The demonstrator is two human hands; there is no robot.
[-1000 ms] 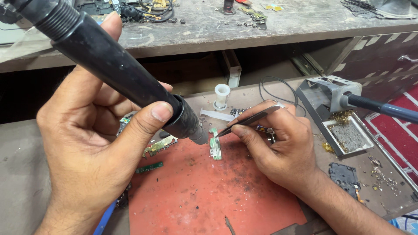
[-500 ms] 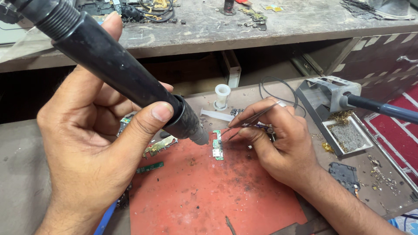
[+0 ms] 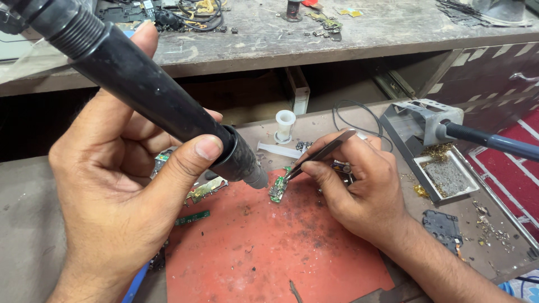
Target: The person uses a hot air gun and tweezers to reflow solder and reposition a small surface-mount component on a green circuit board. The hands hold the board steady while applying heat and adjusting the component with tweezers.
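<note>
The left hand (image 3: 112, 196) grips a black hot-air tool (image 3: 151, 95). The right hand (image 3: 359, 191) pinches tweezers (image 3: 320, 154) on a small green board (image 3: 278, 189).

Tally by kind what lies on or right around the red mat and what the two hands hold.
Hot-air tool, in left hand: 1
Tweezers, in right hand: 1
Green circuit boards: 3 - small board, strip, larger board
Red mat: 1
White spool: 1
Soldering iron stand: 1
Total: 8
</note>
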